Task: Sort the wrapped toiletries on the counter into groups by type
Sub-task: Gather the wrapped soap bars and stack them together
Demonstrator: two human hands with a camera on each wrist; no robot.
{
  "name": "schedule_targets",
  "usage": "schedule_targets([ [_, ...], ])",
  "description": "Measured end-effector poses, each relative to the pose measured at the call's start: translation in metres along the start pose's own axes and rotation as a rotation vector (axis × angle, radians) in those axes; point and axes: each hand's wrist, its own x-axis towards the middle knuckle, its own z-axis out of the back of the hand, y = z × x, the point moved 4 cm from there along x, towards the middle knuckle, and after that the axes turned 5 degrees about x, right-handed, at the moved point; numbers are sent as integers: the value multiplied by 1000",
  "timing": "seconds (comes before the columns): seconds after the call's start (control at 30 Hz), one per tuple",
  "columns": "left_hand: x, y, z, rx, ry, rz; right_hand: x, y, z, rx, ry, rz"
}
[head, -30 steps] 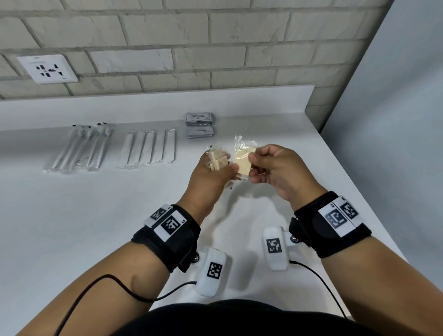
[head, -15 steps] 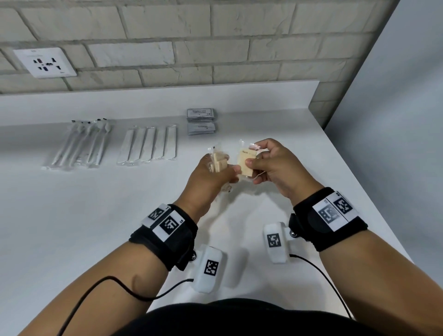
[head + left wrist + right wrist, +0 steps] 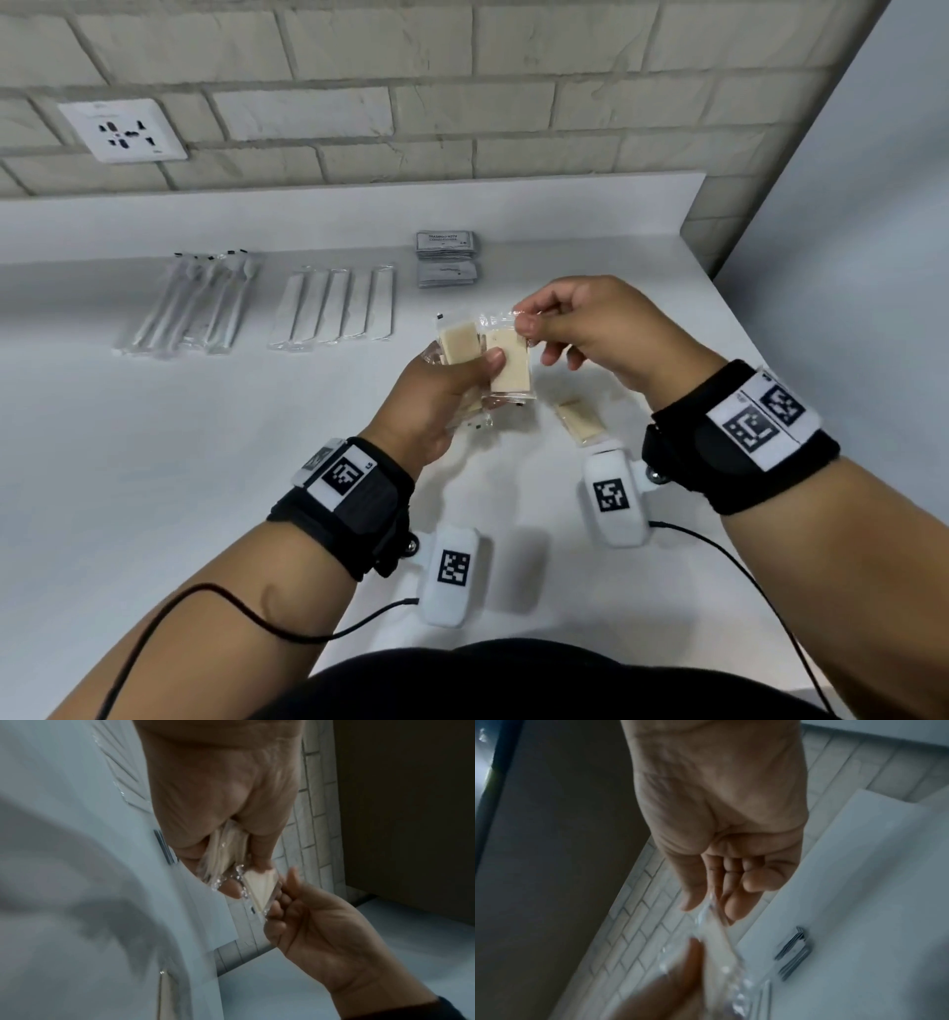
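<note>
**Soap packets gathered in hand**

The left hand (image 3: 436, 406) clamps a fan of wrapped soap bars (image 3: 459, 345); the right hand (image 3: 590, 329) pinches the newest packet's (image 3: 509, 367) wrapper. Slick film could slip, dropping bars onto the table (image 3: 154, 462) beside the stray soap (image 3: 580, 422).

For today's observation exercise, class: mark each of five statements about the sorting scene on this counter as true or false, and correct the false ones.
1. The left hand holds several wrapped soap bars. True.
2. The right hand is empty. False: it pinches the wrapper of a soap bar.
3. The sachets lie against the wall socket. False: they sit on the counter, well apart from it.
4. One wrapped soap lies on the counter below the right hand. True.
5. The toothbrushes lie right of the combs. False: left.
</note>
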Motion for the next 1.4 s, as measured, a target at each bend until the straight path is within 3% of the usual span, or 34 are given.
schedule_targets([
  [0.13,-1,-4,-5,57,-45,-36,1,-6,-3,14,-17,5],
  [0.3,-4,-4,-2,139,-73,-58,-2,-11,-5,105,65,-23],
  [0.5,-7,4,-4,193,6,0,1,-12,1,240,-36,-53],
  [0.6,-6,4,-1,140,-58,-36,-3,-18,-4,328,70,-139],
  [0.83,-4,5,-2,77,-50,-72,-1,-28,-9,253,86,-157],
  [0.97,-3,6,-2,93,-28,-70,0,-30,-10,268,165,-159],
  [1.07,0,5,-2,127,-13,0,6,-31,-4,266,79,-126],
  [1.17,4,7,4,59,-61,117,17,-39,18,92,-58,-167],
  [1.23,4,8,9,-50,-46,165,21,-54,27,-113,-34,-292],
  [1.33,4,10,16,-54,-15,118,17,-77,25,-752,156,-437],
  [1.4,5,10,19,-19,-68,92,18,-75,23,-1009,108,-369],
])
